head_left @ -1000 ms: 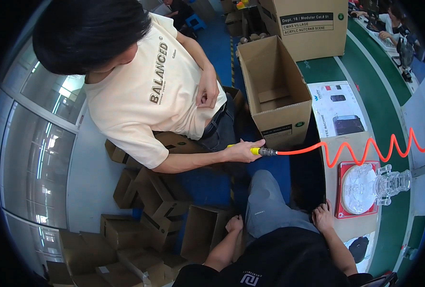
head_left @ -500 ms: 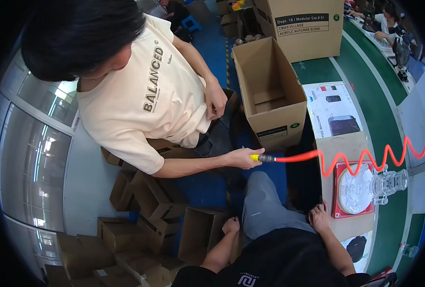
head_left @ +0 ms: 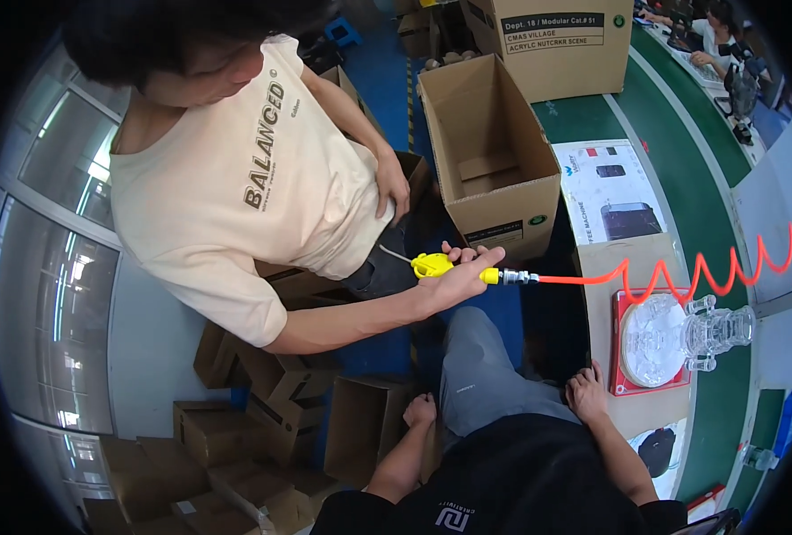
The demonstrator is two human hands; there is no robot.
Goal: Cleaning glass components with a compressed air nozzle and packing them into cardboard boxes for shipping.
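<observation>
My left hand (head_left: 420, 410) hangs low beside my grey-trousered leg, near an upright cardboard box (head_left: 360, 428). Its fingers are curled in and nothing shows in them. My right hand (head_left: 585, 394) rests on the edge of the cardboard-covered bench (head_left: 605, 308), fingers loosely extended and holding nothing. Just beyond it, a clear plastic figure-like piece (head_left: 721, 330) lies across a round white disc (head_left: 650, 343) on a red-edged square base. Across from me, a person in a cream T-shirt grips a yellow air blow gun (head_left: 431, 265) joined to an orange coiled hose (head_left: 583, 279).
A tall open carton (head_left: 494, 134) stands ahead, with a larger closed carton (head_left: 565, 45) behind it. Several cardboard boxes (head_left: 213, 432) crowd the floor at left. A green conveyor belt (head_left: 694, 169) curves along the right. Another person sits at the far right.
The co-worker's hand has turned and lifted the blow gun, bringing its yellow body and nozzle into sight. My hands stay about where they were; the whole view has shifted slightly.
</observation>
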